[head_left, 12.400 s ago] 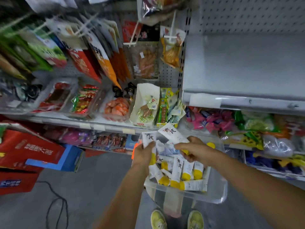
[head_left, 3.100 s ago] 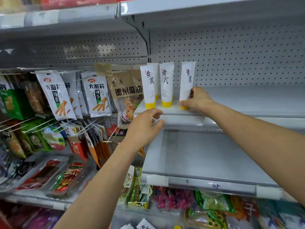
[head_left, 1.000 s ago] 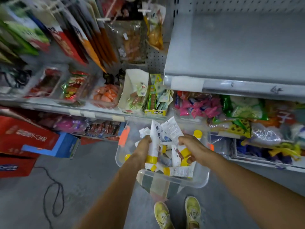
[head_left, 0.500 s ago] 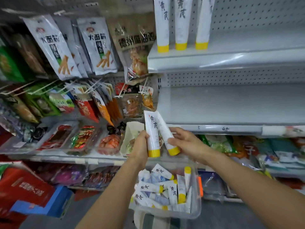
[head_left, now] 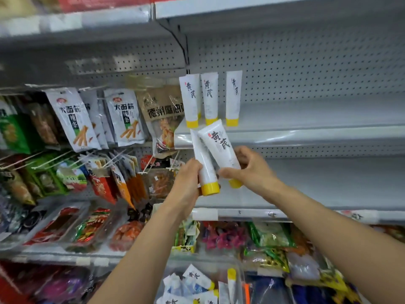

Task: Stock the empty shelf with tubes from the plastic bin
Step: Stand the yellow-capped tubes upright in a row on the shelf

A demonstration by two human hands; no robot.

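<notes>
Two tubes held caps-down in front of shelf (head_left: pixel 306 132): left tube (head_left: pixel 202 159) in left hand (head_left: pixel 186 183), right tube (head_left: pixel 221 148) in right hand (head_left: pixel 252 170), fingers (head_left: pixel 225 173) wrapped round each. Three tubes (head_left: pixel 210 97) stand upright on shelf w/ caps down. More tubes lie in bin (head_left: pixel 240 279) below.

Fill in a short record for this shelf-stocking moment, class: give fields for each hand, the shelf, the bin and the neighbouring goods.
left hand: left hand grips a white tube with yellow cap, cap down
right hand: right hand holds a second tube, label facing the camera
upper shelf: upper shelf carries standing tubes at its left end, caps down
plastic bin: plastic bin below holds more tubes, lying loose
left of shelf: hanging snack packets
</notes>
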